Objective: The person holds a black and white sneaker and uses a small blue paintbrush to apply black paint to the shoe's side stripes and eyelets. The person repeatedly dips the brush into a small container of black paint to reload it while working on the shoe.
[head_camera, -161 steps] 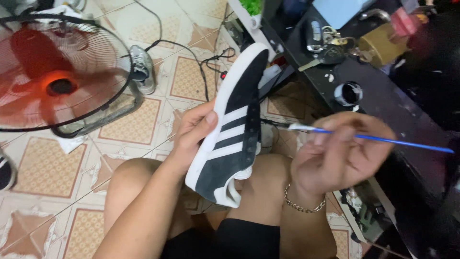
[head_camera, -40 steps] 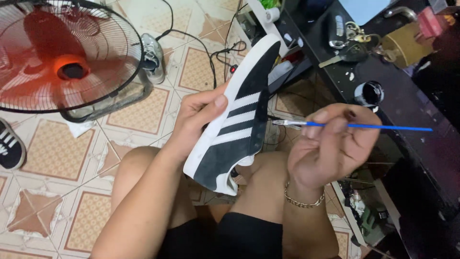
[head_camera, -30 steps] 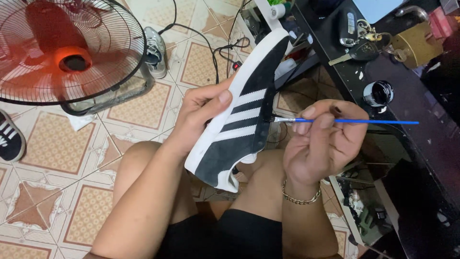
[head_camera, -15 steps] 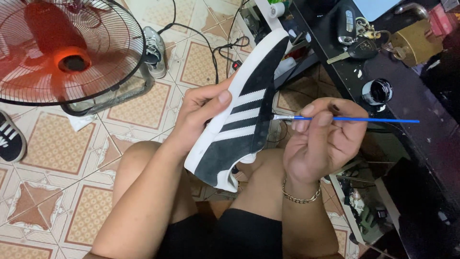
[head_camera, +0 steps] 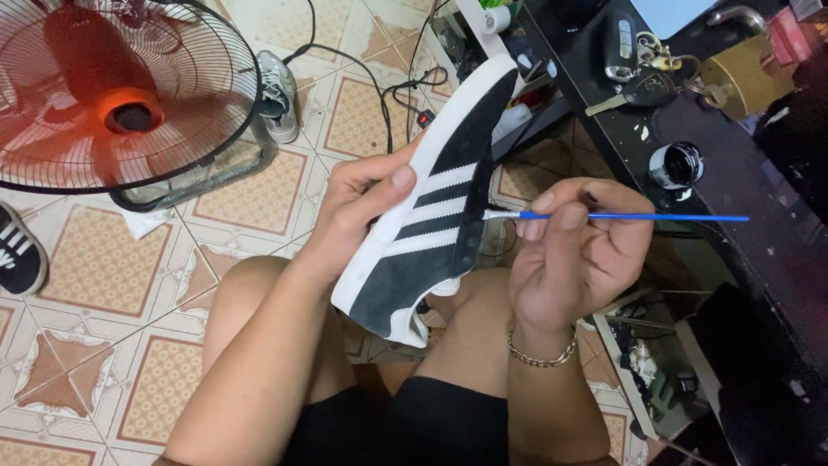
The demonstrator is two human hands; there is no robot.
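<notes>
Black suede sneaker with white stripes and sole (head_camera: pixel 431 216): I see it tilted at frame centre, my left hand (head_camera: pixel 362 207) wrapped around its sole edge. My right hand (head_camera: pixel 578 255) pinches a thin blue-handled paintbrush (head_camera: pixel 621 217), bristles touching the sneaker's side.

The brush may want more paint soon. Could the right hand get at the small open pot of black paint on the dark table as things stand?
Probably yes. The pot stands open on the table just beyond the right hand, nothing between them, and the brush handle already points that way.
</notes>
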